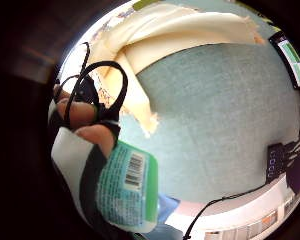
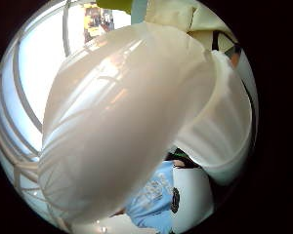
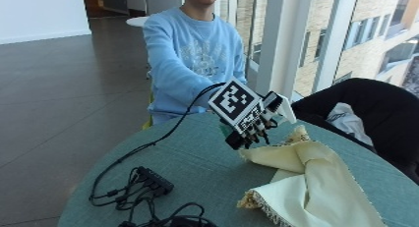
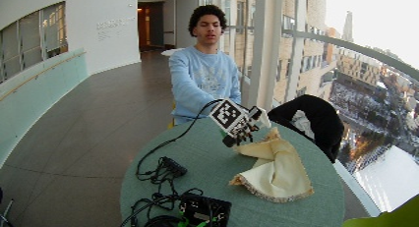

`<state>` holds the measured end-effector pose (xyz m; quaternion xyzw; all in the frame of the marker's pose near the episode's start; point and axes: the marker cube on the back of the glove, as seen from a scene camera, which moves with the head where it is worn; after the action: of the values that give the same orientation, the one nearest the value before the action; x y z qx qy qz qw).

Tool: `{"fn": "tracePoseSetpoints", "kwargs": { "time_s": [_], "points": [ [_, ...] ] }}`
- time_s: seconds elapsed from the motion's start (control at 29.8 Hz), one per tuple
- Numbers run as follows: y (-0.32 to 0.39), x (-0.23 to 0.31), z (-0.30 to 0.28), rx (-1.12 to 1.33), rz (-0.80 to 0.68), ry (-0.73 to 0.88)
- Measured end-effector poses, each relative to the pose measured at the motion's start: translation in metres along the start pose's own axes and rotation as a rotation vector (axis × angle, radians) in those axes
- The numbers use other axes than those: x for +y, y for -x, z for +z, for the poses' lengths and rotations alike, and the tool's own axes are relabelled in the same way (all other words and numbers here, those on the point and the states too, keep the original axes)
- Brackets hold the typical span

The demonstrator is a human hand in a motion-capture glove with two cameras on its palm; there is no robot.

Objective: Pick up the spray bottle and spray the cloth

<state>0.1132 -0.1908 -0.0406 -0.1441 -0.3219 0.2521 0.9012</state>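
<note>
The spray bottle (image 1: 127,192) is already lifted off the worktop (image 3: 196,163), the right hand's (image 3: 252,124) grip clamped round it. The cloth (image 3: 314,183), at the hand's 5 o'clock in the outside view, is judged still to be sprayed.

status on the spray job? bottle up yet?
Done: right hand grips the spray bottle, lifted off the table. In hand: bottle held beside the cream cloth. Left: the spraying itself; no mist or wet patch shows on the cloth.
</note>
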Motion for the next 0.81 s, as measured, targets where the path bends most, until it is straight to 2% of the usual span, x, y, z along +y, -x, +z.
{"fn": "tracePoseSetpoints", "kwargs": {
  "time_s": [0.47, 0.81],
  "points": [
    [0.014, 0.003, 0.01, -0.023, -0.058, -0.019],
    [0.074, 0.037, 0.064, -0.214, -0.427, -0.181]
  ]
}}
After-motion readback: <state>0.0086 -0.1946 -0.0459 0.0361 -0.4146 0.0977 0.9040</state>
